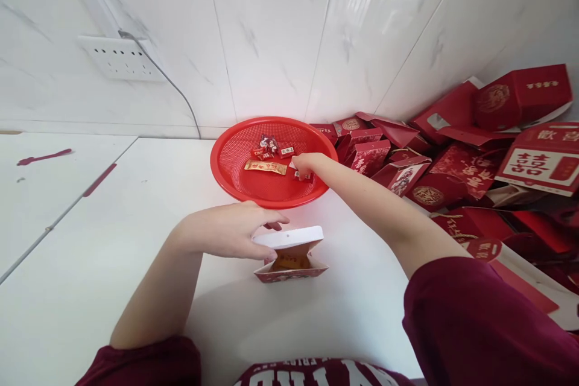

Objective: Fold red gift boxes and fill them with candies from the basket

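A small open box point(289, 276) with a white flap stands on the white table, and a yellowish packet point(290, 260) shows inside it. My left hand point(237, 229) is at the box's left side, thumb at its opening and the other fingers behind the flap. My right hand point(307, 164) reaches into the red plastic basket point(271, 198) at its right side, fingers closed at a small wrapped piece point(302, 176). A long gold packet point(265, 167) and several small wrapped sweets point(268, 145) lie in the basket.
A heap of red boxes point(427, 190) covers the right side. A tiled wall point(271, 42) rises behind the basket. A power strip point(122, 59) with a grey cable is at the upper left, above a red plastic piece point(44, 157) on the table.
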The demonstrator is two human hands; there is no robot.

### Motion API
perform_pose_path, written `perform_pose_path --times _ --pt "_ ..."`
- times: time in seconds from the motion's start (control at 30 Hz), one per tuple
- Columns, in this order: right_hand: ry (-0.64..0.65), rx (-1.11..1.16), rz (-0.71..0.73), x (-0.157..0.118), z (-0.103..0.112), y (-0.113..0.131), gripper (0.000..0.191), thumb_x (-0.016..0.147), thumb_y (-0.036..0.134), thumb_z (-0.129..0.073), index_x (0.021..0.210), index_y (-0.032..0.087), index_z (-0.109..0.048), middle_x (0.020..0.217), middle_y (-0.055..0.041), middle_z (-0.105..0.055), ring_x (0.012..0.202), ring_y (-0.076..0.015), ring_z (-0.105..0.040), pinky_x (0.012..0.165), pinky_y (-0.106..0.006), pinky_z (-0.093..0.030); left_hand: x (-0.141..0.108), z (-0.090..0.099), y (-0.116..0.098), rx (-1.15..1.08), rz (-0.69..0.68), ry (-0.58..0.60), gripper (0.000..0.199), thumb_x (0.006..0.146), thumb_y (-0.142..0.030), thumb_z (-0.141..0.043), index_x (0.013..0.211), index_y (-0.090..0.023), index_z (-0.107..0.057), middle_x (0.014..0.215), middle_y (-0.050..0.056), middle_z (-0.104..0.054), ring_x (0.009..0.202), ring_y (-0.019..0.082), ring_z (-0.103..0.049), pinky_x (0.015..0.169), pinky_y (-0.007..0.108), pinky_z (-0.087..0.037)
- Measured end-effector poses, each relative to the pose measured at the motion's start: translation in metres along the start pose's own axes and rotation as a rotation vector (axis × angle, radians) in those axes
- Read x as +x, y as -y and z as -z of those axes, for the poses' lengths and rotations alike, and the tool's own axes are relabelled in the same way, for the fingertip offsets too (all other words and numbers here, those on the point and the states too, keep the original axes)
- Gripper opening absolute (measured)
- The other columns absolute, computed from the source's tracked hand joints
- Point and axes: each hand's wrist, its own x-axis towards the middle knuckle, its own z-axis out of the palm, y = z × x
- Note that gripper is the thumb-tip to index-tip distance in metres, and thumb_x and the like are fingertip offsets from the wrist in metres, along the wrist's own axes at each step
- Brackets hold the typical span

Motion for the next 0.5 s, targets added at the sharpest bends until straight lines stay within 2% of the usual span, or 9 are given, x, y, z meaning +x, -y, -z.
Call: perform_pose_path --times 0.1,0.17,0.27,0.3,0.33,0.43,0.5 --pt "-0.012 0.009 0.054 -0.013 0.008 0.001 0.026 0.071 0.021 -0.084 0.091 0.008 -0.073 0.090 -0.0123 -0.073 0.090 -0.0267 -0.068 0.084 -0.034 -0.049 -0.001 -0.001 -0.001 -0.028 -0.017 -0.010 0.060 0.084 -0.043 -0.065 0.138 -0.022 -0.054 0.141 0.008 -0.059 0.125 0.027 -0.058 0.097 0.032 -0.048" --pt "-0.085 0.023 0.107 -0.033 0.014 0.002 0.022 0.078 0.021 -0.077 0.096 0.009 -0.071 0.092 -0.0122 -0.073 0.092 -0.0257 -0.067 0.084 -0.032 -0.047 -0.002 -0.003 -0.001 -0.015 -0.020 -0.020 0.061 0.083 -0.045 -0.067 0.138 -0.022 -0.054 0.141 0.008 -0.059 0.126 0.027 -0.057 0.098 0.033 -0.047" --pt "-0.315 0.128 0.251 -0.083 0.014 0.008 0.025 0.099 0.031 -0.050 0.115 0.015 -0.061 0.108 -0.0098 -0.070 0.100 -0.0206 -0.064 0.089 -0.030 -0.045 -0.006 -0.005 -0.002 0.028 -0.004 -0.034 0.063 0.081 -0.049 -0.068 0.138 -0.025 -0.054 0.139 0.006 -0.060 0.124 0.028 -0.057 0.096 0.033 -0.046" --pt "-0.464 0.295 0.385 -0.104 0.010 0.010 0.025 0.101 0.033 -0.046 0.112 0.016 -0.060 0.106 -0.0086 -0.070 0.096 -0.0197 -0.064 0.087 -0.030 -0.046 -0.007 -0.006 -0.002 0.038 -0.005 -0.043 0.062 0.081 -0.050 -0.069 0.137 -0.026 -0.055 0.136 0.006 -0.062 0.122 0.028 -0.058 0.094 0.033 -0.046" --pt "-0.523 0.461 0.523 -0.126 0.005 0.013 0.026 0.102 0.037 -0.044 0.110 0.017 -0.059 0.106 -0.0074 -0.070 0.096 -0.0191 -0.065 0.086 -0.031 -0.048 -0.007 -0.007 -0.003 0.043 -0.012 -0.051 0.059 0.082 -0.049 -0.068 0.135 -0.027 -0.057 0.133 0.006 -0.064 0.119 0.028 -0.060 0.092 0.032 -0.047" --pt "-0.522 0.821 0.783 -0.183 -0.012 0.020 0.027 0.101 0.043 -0.048 0.107 0.019 -0.057 0.095 -0.0053 -0.071 0.086 -0.0170 -0.068 0.077 -0.029 -0.053 -0.006 -0.006 -0.005 0.017 -0.084 -0.041 0.035 0.089 -0.042 -0.061 0.120 -0.026 -0.066 0.115 0.004 -0.071 0.100 0.023 -0.067 0.082 0.028 -0.047" --pt "-0.488 0.851 0.941 -0.206 -0.021 0.027 0.026 0.099 0.043 -0.053 0.106 0.018 -0.059 0.091 -0.0051 -0.072 0.082 -0.0158 -0.069 0.074 -0.028 -0.054 -0.004 -0.006 -0.005 -0.015 -0.137 -0.034 0.021 0.092 -0.036 -0.056 0.102 -0.023 -0.070 0.096 0.002 -0.073 0.082 0.017 -0.067 0.073 0.026 -0.046"
